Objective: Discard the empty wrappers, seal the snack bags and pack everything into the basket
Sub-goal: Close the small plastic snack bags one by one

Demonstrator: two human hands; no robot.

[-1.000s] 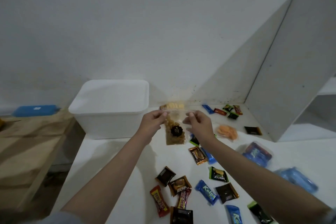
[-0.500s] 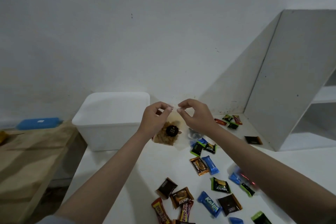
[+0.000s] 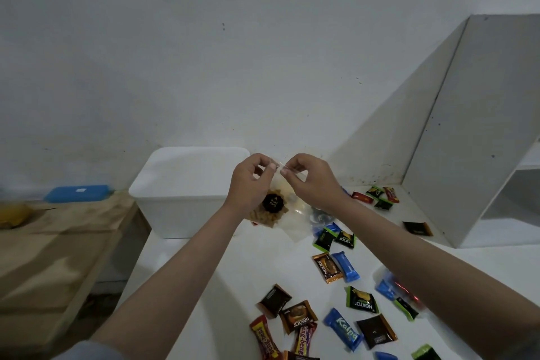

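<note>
Progress: early, by my read. The desk (image 3: 222,278) carries a wide scatter of snack packets, e.g. the blue Kalpa bar (image 3: 343,329), the green Nextar packet (image 3: 361,300) and a small cluster near the back corner (image 3: 377,197). None look packed. The white basket (image 3: 187,193) sits at the desk's back left; its inside isn't visible from here, so can't tell what's in it. Can't tell which packets are empty wrappers either.

Current step looks like sealing: a clear snack bag (image 3: 273,210) with a round black label is held up in the air, in front of the basket's right end, above the desk.

Pose: both forearms reach forward and converge. Left hand (image 3: 251,184) and right hand (image 3: 309,181) sit nearly touching at the bag's top edge, fingers (image 3: 287,168) curled, each pinching the seal strip. Bag hangs below them.

Left: finish the seal, bin the empties, load everything.
</note>
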